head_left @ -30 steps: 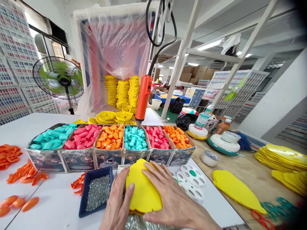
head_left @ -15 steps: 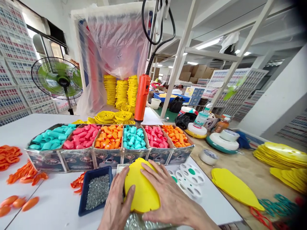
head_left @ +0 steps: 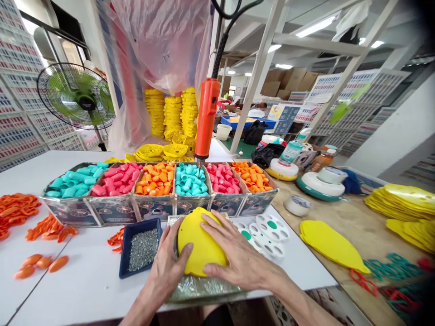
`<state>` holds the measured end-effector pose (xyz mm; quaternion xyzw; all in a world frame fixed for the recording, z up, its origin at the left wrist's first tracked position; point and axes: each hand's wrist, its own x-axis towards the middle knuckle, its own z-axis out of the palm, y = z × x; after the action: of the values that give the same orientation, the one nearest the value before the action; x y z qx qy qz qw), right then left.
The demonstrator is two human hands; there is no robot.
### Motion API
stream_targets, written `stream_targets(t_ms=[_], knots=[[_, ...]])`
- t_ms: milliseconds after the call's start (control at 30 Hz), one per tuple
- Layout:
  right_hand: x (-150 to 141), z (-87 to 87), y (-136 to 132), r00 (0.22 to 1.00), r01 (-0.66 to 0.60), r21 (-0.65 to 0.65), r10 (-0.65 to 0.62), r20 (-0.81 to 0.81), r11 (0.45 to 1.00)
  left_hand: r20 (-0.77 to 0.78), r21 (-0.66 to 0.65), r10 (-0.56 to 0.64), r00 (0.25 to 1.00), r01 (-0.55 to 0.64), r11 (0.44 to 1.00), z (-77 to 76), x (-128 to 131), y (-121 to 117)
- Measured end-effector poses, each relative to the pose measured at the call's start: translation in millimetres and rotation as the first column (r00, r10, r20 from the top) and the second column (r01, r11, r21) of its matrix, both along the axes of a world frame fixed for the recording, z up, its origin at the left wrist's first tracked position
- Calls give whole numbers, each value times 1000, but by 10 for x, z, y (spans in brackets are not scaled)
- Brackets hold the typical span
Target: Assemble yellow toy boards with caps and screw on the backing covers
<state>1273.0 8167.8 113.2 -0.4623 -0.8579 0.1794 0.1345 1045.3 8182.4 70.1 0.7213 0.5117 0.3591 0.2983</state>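
Observation:
A smooth yellow plastic shell [head_left: 199,242] lies near the front edge of the white table, over a sheet of clear film [head_left: 207,290]. My left hand [head_left: 169,261] grips its left side, thumb on top. Across its right side lies my right hand [head_left: 238,253], fingers over the upper face and thumb at the near edge. Just behind the shell is a printed card [head_left: 174,219], mostly covered. To the left sits a dark blue tray [head_left: 123,258] of small metal screws [head_left: 143,249]. Beyond hangs an orange electric screwdriver [head_left: 207,117], bit pointing down.
A row of cardboard bins [head_left: 154,209] holds teal, pink and orange plastic pieces. White discs with holes [head_left: 270,233] lie right of my hands. Flat yellow pieces [head_left: 329,244] and tape rolls [head_left: 297,205] rest on the brown surface. Orange parts [head_left: 44,262] lie at left.
The view has tipped downward, so the bins and screwdriver appear higher and more of the table's front edge shows. Both hands stay on the yellow shell with nearly the same hold.

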Motion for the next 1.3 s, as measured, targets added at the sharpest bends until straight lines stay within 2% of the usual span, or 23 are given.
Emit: stream_targets(t_ms=[233, 400, 667, 900, 1200, 1300], knots=[[-1, 50, 7, 999, 19, -69, -17, 29, 997, -35, 9, 4, 999, -3, 1000, 9, 3, -16], [5, 45, 33, 999, 5, -59, -2, 42, 998, -52, 65, -5, 999, 9, 998, 24, 25, -12], [-4, 81, 13, 998, -17, -62, 21, 67, 998, -122, 50, -74, 990, 81, 995, 38, -26, -18], [-6, 108, 1, 995, -18, -49, 22, 97, 999, -138, -92, -167, 976, 155, 984, 173, -87, -65], [-63, -49, 16, 989, 13, 50, -21, 149, 999, -141, -5, -125, 982, 125, 992, 126, -18, -62], [-69, -80, 11, 990, 18, 67, -28, 142, 998, -132, -35, -139, 981, 136, 990, 131, -17, -56]])
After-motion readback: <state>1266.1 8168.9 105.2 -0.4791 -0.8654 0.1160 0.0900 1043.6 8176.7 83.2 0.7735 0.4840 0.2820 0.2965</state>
